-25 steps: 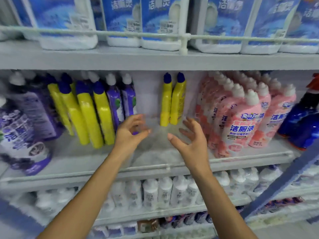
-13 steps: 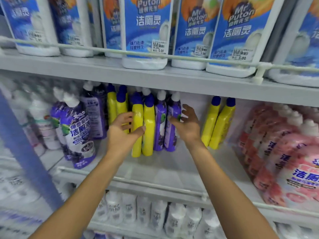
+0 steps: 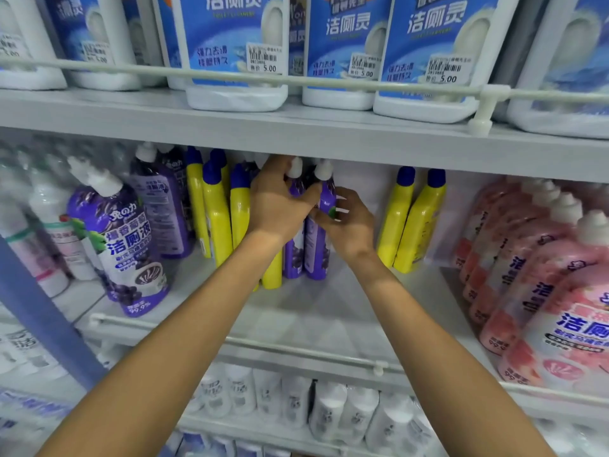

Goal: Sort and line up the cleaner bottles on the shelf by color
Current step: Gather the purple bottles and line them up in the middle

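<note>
Labels on the jugs [image 3: 230,34] of the top shelf read 洁厕灵 in white on blue, and each price sticker [image 3: 265,59] showed 5.00. On the middle shelf [image 3: 313,311], a large purple bottle [image 3: 131,252] at the left carried 洁厕液 and 99.9%. The nearest of the pink bottles [image 3: 540,291] at the right showed 洁厕, with the rest cut off by the frame edge. Print on the left purple bottle [image 3: 292,258] and the right purple bottle [image 3: 316,255], both slim and white-capped, was too small to read.

These two stood upright and touching side by side, far back on the middle shelf. A group of yellow bottles [image 3: 216,219] stood against their left side, and a yellow pair [image 3: 408,222] stood well apart to their right. Bare shelf floor lay between the slim bottles and the yellow pair, and also from their bases forward to the front rail [image 3: 296,352]. The underside of the top shelf sat just above their caps.

The left hand [image 3: 276,209] had its fingers [image 3: 278,166] curled round the neck of the left purple bottle, just under the cap. The right hand [image 3: 349,229] had its fingers [image 3: 351,201] wrapped from the right round the upper body of the right purple bottle, clamped on it. White bottles [image 3: 296,404] with blurred print filled the shelf below.
</note>
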`<state>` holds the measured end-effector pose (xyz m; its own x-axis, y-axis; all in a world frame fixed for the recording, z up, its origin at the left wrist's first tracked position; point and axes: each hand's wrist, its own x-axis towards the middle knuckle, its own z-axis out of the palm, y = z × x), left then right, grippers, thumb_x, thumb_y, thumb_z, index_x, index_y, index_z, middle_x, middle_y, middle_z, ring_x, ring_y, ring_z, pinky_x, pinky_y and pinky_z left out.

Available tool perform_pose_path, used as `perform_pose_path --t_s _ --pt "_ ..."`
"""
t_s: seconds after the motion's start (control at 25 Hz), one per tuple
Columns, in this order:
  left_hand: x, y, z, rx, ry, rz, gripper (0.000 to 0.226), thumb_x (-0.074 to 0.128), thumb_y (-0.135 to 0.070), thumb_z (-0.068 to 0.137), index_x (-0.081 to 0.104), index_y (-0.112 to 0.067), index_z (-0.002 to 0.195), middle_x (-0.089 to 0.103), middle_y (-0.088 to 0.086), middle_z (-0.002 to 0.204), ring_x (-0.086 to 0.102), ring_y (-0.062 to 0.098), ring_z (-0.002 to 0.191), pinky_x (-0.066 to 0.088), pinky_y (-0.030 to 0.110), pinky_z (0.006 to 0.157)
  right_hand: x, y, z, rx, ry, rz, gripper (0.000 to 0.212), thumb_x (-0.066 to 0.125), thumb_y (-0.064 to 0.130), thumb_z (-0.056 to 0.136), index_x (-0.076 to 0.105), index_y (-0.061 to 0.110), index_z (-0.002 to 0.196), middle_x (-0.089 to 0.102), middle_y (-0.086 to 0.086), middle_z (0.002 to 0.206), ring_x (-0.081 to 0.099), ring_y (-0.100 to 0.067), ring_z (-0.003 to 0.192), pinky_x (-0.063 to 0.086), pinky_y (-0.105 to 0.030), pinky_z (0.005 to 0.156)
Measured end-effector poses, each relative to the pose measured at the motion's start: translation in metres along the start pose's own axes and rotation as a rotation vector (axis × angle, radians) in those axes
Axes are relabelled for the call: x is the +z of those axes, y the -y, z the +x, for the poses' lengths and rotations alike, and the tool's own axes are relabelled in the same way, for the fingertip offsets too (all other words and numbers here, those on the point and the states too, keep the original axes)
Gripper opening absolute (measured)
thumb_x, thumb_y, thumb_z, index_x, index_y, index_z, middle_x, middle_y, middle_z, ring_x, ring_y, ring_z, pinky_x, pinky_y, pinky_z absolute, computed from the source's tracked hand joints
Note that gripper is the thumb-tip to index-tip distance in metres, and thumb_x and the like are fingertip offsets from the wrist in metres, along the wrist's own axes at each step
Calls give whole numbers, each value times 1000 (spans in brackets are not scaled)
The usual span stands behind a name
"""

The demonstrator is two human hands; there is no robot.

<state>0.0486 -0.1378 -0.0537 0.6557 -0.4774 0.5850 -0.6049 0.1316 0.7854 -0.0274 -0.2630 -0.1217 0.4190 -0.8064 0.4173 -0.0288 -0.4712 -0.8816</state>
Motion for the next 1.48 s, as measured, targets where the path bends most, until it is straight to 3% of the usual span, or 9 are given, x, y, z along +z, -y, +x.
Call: perform_pose_path --t_s 0.12,0.28,0.4,0.56,0.76,0.88,1.0,1.2,1.48 --pt "14 -8 18 72 23 239 35 72 -34 85 66 -1 92 69 18 91 63 23 86 47 28 74 -9 1 -2 -8 23 -18 52 89 22 76 65 21 123 71 11 103 72 -11 89 62 -30 81" --pt "28 -5 31 21 100 326 41 74 -16 91 61 3 125 64 22 128 59 33 123 33 15 86 -22 6 -10 -38 27 -3 54 89 17 76 66 16 125 72 8 105 70 -9 88 60 -23 77" --pt "26 0 29 73 109 399 32 73 -18 88 66 2 110 68 23 115 63 35 113 39 27 82 -36 9 -16 -48 26 -9 50 88 14 78 68 14 123 70 11 100 67 -1 84 55 -12 71" --pt "12 9 24 185 105 373 17 59 -26 78 60 -10 82 68 12 84 68 36 86 45 28 72 -61 9 -25 -101 24 -73 43 88 23 79 72 18 119 76 7 107 71 -9 92 56 -15 78" --pt "13 8 11 134 246 124 23 72 -19 83 74 -6 102 77 10 95 75 29 91 62 45 85 -96 13 -38 -99 48 -154 44 85 23 81 71 25 123 74 17 94 68 -6 78 54 -13 72" --pt "18 1 5 73 300 -19 19 78 -1 85 75 -5 104 77 16 100 75 24 92 62 38 88 -120 10 -43 -64 67 -160 49 85 21 82 69 24 128 73 20 97 66 1 79 53 -8 74" --pt "30 -5 -1 25 255 -127 16 81 -9 83 73 -9 97 78 14 98 72 17 88 58 32 84 -134 6 -48 -41 58 -148 52 87 22 80 68 25 128 71 26 98 68 4 83 57 -19 79" --pt "29 28 -27 -133 444 -19 61 85 -42 64 69 -22 119 79 -5 109 75 15 102 61 43 94 -128 -11 -63 23 -12 -66 56 90 33 77 68 19 127 76 6 112 72 -17 99 59 -26 84" --pt "35 61 -55 -275 358 62 48 96 -27 70 66 -25 108 79 -3 106 76 16 95 63 47 88 -103 -15 -59 61 -105 -59 48 89 24 79 68 13 121 72 6 102 66 -7 86 51 -7 69"
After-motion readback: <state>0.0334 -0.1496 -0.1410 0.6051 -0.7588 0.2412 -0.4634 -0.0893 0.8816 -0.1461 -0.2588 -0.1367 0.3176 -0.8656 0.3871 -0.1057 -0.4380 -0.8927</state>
